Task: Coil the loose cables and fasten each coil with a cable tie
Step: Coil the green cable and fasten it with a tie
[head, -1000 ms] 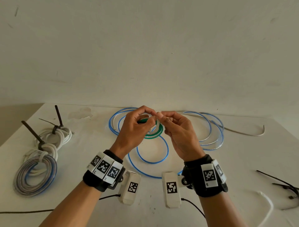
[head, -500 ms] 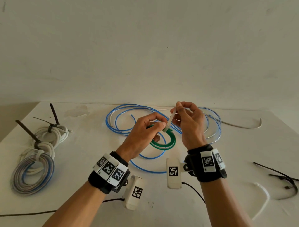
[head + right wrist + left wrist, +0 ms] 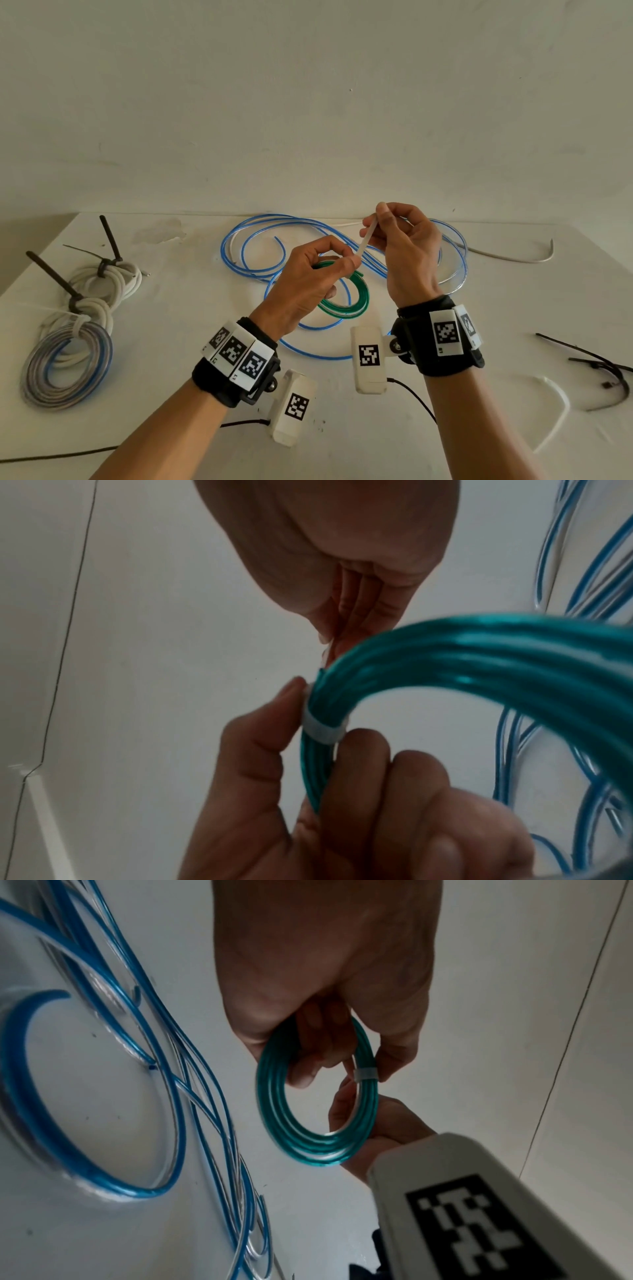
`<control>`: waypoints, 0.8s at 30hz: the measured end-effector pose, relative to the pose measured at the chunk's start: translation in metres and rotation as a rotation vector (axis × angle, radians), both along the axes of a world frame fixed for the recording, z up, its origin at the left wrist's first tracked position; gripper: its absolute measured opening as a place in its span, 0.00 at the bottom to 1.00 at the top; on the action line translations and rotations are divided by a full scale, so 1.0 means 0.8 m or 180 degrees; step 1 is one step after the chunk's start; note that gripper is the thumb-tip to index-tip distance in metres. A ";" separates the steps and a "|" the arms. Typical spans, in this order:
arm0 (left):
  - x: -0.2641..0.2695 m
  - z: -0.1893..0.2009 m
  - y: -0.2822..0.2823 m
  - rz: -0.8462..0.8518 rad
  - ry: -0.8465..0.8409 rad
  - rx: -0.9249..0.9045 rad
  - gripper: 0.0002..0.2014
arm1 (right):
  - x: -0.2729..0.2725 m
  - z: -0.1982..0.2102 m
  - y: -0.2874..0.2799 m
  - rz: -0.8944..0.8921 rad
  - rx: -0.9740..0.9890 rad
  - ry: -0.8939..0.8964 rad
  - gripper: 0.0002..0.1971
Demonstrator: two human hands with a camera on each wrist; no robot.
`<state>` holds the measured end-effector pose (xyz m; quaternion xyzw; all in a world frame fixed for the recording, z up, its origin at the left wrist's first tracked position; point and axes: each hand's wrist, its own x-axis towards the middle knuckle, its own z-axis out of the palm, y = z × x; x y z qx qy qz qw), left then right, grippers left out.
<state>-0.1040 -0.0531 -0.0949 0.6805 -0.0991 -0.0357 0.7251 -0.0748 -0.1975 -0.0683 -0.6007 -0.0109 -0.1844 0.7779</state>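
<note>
Holding the green coil (image 3: 346, 291) up over the counter (image 3: 171, 342), my left hand (image 3: 305, 281) has its grip pinched on the bundle right where the white tie (image 3: 365, 1074) bands the strands; thumb and fingers curl around that spot. My right hand (image 3: 407, 250) has its grip clamped on the tie's tail (image 3: 365, 240), which runs straight and slanting between the two hands (the band looks snug on the strands in the right wrist view). Under and behind the hands the blue cable (image 3: 260, 246) lies loose in wide loops on the counter. At the left edge sit tied coils (image 3: 68, 359), white and blue-grey, with dark tie tails sticking up. Spare ties, dark (image 3: 603, 370) and white (image 3: 558, 411), lie at the right.
</note>
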 end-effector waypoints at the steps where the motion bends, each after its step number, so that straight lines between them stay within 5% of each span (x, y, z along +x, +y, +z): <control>1: 0.000 -0.001 0.000 -0.0017 0.0000 0.0012 0.08 | 0.000 0.000 -0.001 -0.0008 0.0022 -0.0010 0.06; 11: 0.002 0.001 0.006 -0.0128 -0.0110 0.0138 0.05 | 0.000 0.007 -0.010 0.0137 -0.0127 0.0119 0.10; 16: 0.003 0.012 0.018 0.0344 0.0186 -0.0498 0.09 | -0.018 0.006 0.004 0.0796 -0.0806 0.0469 0.21; 19: 0.002 0.025 0.033 0.0659 0.0378 -0.0812 0.11 | -0.037 0.000 0.015 0.1475 -0.1601 0.0554 0.15; 24: -0.024 0.038 0.065 0.0577 0.0135 -0.0668 0.09 | -0.051 0.004 0.027 0.1467 -0.1269 0.0458 0.11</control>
